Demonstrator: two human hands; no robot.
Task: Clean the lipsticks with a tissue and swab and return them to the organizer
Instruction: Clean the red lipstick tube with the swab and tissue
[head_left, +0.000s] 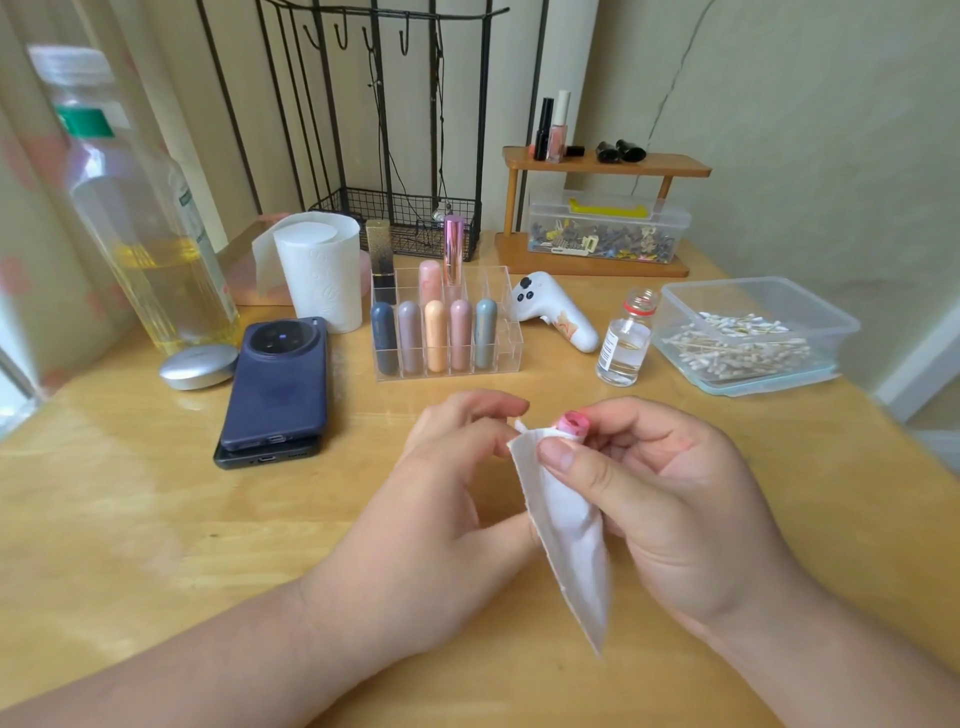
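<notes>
Just in front of the acrylic organizer (508, 354), my right hand (670, 483) grips the pink lipstick (571, 420) through the tissue (571, 535) while my left hand (441, 499) pinches its corner; I'd twist gently, keeping the wrap snug.

With the organizer (447, 364) as dial centre on the worktop (156, 519): lipsticks (435, 338) stand in its compartments; the wire rack (400, 218) is at 12 o'clock, the tissue roll (319, 270) at 10, and two phones (275, 389) at 8, one stacked on the other. At 3 stands a small bottle (623, 343), the swab box (748, 332) just beyond it. The wooden shelf (597, 208) sits at 1
</notes>
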